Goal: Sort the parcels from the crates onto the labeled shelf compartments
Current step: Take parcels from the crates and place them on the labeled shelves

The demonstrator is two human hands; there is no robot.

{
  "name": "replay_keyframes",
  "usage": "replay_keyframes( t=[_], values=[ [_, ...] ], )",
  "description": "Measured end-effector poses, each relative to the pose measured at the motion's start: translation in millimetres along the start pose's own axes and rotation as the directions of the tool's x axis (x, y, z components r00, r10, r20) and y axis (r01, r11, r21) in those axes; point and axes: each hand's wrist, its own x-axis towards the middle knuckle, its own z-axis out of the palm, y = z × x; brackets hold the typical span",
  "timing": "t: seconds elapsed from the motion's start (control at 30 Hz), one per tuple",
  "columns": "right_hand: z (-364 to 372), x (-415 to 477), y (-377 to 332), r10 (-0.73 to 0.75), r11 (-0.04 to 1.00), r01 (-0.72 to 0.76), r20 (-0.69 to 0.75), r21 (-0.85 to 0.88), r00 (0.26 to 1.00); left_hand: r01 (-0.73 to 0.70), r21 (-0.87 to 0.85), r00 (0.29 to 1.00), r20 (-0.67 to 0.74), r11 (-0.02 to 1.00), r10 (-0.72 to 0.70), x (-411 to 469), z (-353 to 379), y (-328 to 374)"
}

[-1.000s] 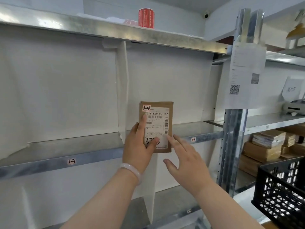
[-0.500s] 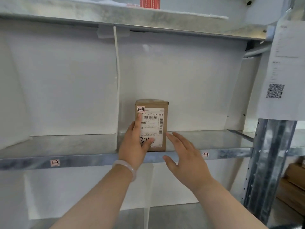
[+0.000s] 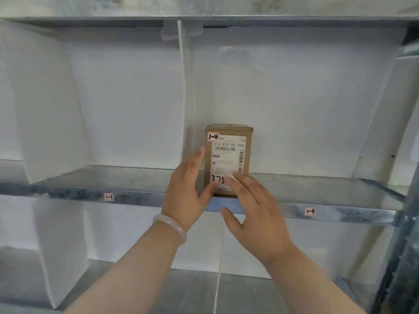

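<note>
A small brown cardboard parcel (image 3: 229, 152) stands upright on the metal shelf (image 3: 145, 198), just right of the white divider (image 3: 182, 98). It has a white shipping label and a red tag reading 1-4. It is in the compartment marked with the 1-4 label (image 3: 309, 211) on the shelf edge. My left hand (image 3: 186, 193) lies with straight fingers along the parcel's left side and its thumb across the lower front corner. My right hand (image 3: 254, 209) touches the lower front of the parcel with straight fingertips.
A 1-3 label (image 3: 108, 197) marks the compartment left of the divider. White panels line the back and sides. Another shelf level (image 3: 158, 291) lies below, and a metal upright (image 3: 405, 234) stands at the right edge.
The parcel went from held in front of the shelf to standing on it in the 1-4 compartment. My left fingers straightened off its front, my right fingertips reached its label, and the view moved closer.
</note>
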Motion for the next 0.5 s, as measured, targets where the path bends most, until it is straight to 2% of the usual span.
replay_keyframes(
  t=[0.07,0.2,0.33,0.5],
  values=[
    [11.6,-0.6,-16.1,-0.035,0.998,0.034,0.015,0.056,0.999,-0.004,0.108,0.999,-0.046,0.994,0.009,-19.8,-23.9,-3.6],
    [44.9,-3.2,-60.5,-0.117,0.984,0.094,0.158,0.15,0.98,0.021,0.389,0.998,-0.066,0.921,0.006,-67.7,-85.6,-24.2],
    [84.2,-4.8,-130.6,-0.183,0.962,0.114,0.276,0.249,0.944,0.11,0.662,0.994,-0.072,0.741,-0.084,-116.9,-163.2,-47.0],
    [133.5,-6.3,-246.4,-0.359,0.892,0.183,0.404,0.412,0.842,0.246,0.811,0.956,-0.113,0.531,-0.27,-184.6,-284.5,-57.3]
  ],
)
